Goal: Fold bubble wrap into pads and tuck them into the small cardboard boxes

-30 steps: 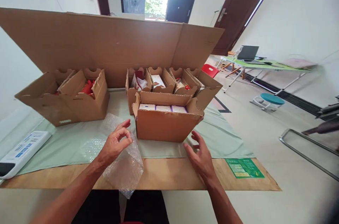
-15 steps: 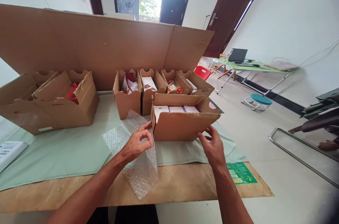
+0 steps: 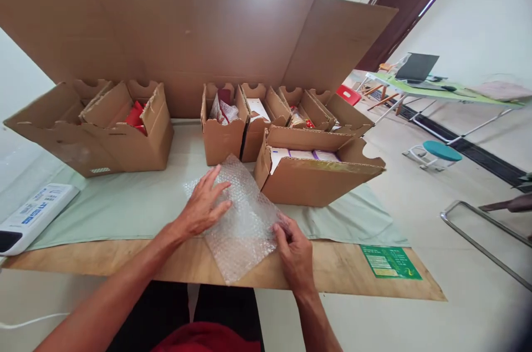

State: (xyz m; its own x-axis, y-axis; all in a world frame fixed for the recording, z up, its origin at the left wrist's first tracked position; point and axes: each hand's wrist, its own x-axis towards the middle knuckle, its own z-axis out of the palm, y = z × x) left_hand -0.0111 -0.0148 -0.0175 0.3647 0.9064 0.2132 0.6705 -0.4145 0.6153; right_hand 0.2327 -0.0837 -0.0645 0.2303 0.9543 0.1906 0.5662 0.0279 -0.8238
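A clear sheet of bubble wrap lies in front of me, across the pale green cloth and the bare wood of the table edge. My right hand pinches its right corner between thumb and fingers. Over its left side is my left hand, fingers spread and holding nothing; whether it touches the wrap I cannot tell. Just behind my right hand stands a long cardboard box with several white, purple-edged packs inside.
Cardboard bins with wrapped items stand in a row at the back, and larger boxes at left. A tall cardboard panel rises behind them. A white power strip lies far left, a green card at right.
Both hands have left the long cardboard box. My right hand moved left and took hold of the bubble wrap's corner. My left hand opened over the wrap. The view tilted down.
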